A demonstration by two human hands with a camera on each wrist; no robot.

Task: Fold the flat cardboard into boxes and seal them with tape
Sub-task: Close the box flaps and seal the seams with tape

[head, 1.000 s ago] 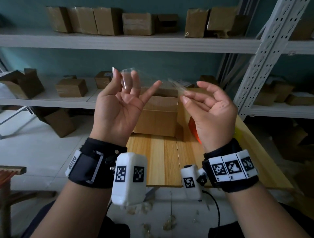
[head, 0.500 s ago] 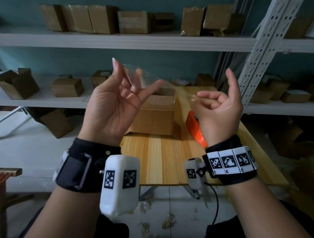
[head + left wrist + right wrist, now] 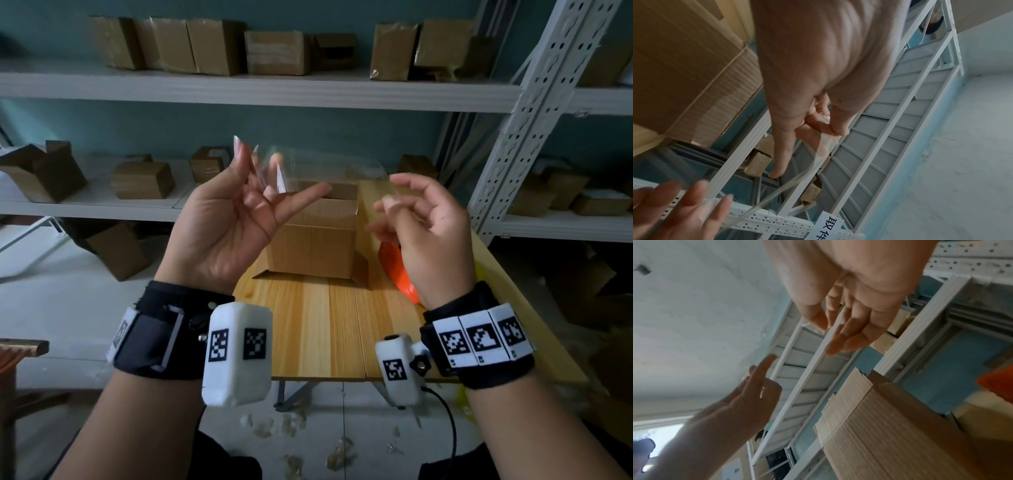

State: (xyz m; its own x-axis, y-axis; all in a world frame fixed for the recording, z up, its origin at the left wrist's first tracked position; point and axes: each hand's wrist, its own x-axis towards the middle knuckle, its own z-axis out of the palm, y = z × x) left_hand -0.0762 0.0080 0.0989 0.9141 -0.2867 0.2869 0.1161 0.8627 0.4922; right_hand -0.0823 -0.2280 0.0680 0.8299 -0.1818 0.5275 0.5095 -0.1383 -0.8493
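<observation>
The tape (image 3: pixel 329 171) is a thin clear strip, very light and limp. I judge it will curl and stick to itself or to skin, so I want to hold it only at the two ends and keep it stretched. It hangs in the air between my hands, above the box (image 3: pixel 315 240) that stands open on the worktop (image 3: pixel 329 325).

My left hand (image 3: pixel 233 219) is raised, palm toward me. Its middle fingers bend and pinch one end of the tape, while the thumb and little finger stay spread out. My right hand (image 3: pixel 431 233) has loosely bent fingers; the other end lies on the fingertips (image 3: pixel 694 199), more stuck to them than gripped. An orange dispenser (image 3: pixel 397 270) lies beside the box.
</observation>
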